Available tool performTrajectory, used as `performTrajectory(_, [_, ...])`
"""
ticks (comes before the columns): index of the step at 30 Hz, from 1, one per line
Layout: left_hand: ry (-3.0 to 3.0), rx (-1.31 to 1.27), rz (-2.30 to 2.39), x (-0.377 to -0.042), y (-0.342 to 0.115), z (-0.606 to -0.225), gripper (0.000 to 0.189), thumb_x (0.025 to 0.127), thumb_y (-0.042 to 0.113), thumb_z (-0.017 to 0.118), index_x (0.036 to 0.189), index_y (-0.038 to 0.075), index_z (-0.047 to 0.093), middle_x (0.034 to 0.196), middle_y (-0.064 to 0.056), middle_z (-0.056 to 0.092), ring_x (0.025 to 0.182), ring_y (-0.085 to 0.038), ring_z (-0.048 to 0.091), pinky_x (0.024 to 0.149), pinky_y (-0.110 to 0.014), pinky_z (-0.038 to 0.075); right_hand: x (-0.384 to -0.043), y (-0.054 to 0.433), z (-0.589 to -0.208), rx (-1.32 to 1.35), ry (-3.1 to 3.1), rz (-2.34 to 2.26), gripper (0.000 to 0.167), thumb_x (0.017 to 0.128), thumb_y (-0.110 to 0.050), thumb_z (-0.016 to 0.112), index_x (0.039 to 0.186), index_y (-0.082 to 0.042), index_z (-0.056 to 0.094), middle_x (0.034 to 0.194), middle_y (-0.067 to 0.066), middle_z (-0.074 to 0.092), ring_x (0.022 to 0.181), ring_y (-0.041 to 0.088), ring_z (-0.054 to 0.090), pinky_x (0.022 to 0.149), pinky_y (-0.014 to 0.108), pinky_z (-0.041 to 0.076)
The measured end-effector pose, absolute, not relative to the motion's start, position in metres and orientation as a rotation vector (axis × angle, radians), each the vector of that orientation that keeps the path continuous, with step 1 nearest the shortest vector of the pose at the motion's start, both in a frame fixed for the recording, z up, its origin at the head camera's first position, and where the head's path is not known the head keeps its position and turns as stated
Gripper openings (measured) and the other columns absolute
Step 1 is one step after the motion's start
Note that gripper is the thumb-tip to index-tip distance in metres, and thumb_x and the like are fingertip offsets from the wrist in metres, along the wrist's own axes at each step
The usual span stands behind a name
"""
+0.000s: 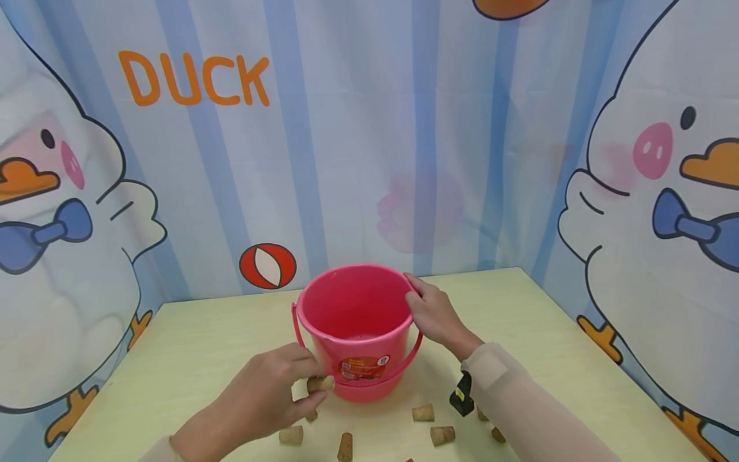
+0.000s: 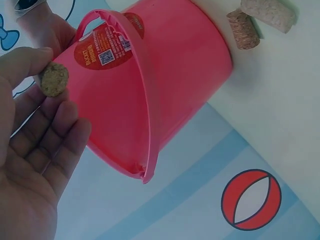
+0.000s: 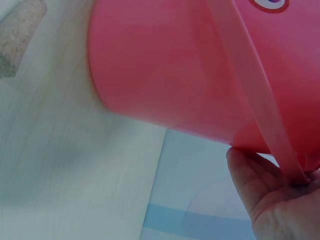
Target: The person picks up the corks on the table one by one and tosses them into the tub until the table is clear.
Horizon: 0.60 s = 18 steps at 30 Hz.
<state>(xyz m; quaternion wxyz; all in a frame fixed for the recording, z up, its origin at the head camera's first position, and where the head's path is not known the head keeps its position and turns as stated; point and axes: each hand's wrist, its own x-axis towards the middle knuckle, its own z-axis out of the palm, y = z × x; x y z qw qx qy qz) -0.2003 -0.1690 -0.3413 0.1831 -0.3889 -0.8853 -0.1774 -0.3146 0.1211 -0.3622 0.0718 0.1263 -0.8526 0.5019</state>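
Observation:
A pink bucket (image 1: 369,356) stands upright on the table, its handle (image 2: 150,100) hanging down across the front. My left hand (image 1: 271,388) pinches a cork (image 1: 320,384) between thumb and fingers, in front of the bucket's lower left side. Seen in the left wrist view, the round end of that cork (image 2: 54,79) faces the camera. At the bucket's right rim my right hand (image 1: 435,311) grips the edge, thumb on the inner side. The right wrist view shows the fingers (image 3: 245,175) against the outer wall near the handle's joint. The bucket's bottom is only partly visible.
Several corks lie on the pale table (image 1: 219,340) before the bucket, among them one cork (image 1: 423,412) right of centre and another cork (image 1: 345,446) at the front edge of view. A duck-print curtain (image 1: 358,128) encloses the table's back and sides.

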Motion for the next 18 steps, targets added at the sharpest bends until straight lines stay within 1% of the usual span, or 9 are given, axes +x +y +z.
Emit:
performTrajectory(5, [-2.436,-1.123,-0.494,-0.201,-0.166,-0.338,0.024,0.078,0.024,0.091,0.087,0.025,0.069,0.080,0.018,0.060,0.081,-0.003,0.058,0.073,-0.019,0.057,-0.314,0.121,-0.362,0.378,-2.563,1.511,0.058,0.105,-0.020,0.047,0.160,-0.009,0.035,0.145,0.014,0.058,0.106,0.032,0.068,0.083,0.038,0.061])
performTrajectory(9, [-2.390,-1.136,-0.474,-0.202,-0.164,-0.334,0.025,0.077,0.022,0.092,0.091,0.024,0.071,0.082,0.016,0.060,0.081,-0.003,0.057,0.073,-0.020,0.058,-0.313,0.121,-0.361,0.373,-2.563,1.515,0.058,0.105,-0.020,0.047,0.160,-0.009,0.035,0.144,0.014,0.059,0.103,0.032,0.069,0.083,0.039,0.062])
performTrajectory(13, [-2.344,-1.145,-0.463,-0.203,-0.161,-0.330,0.028,0.076,0.020,0.093,0.094,0.023,0.071,0.083,0.014,0.061,0.080,-0.003,0.057,0.073,-0.021,0.058,-0.313,0.120,-0.361,0.369,-2.565,1.516,0.058,0.104,-0.020,0.048,0.160,-0.010,0.035,0.144,0.014,0.059,0.105,0.032,0.068,0.084,0.039,0.061])
performTrajectory(18, [-2.284,-1.174,-0.442,-0.206,-0.158,-0.327,0.026,0.077,0.018,0.092,0.095,0.021,0.073,0.084,0.012,0.063,0.079,-0.004,0.059,0.070,-0.021,0.058,-0.314,0.120,-0.361,0.356,-2.572,1.512,0.059,0.104,-0.020,0.049,0.160,-0.010,0.035,0.145,0.013,0.058,0.108,0.031,0.067,0.085,0.039,0.061])
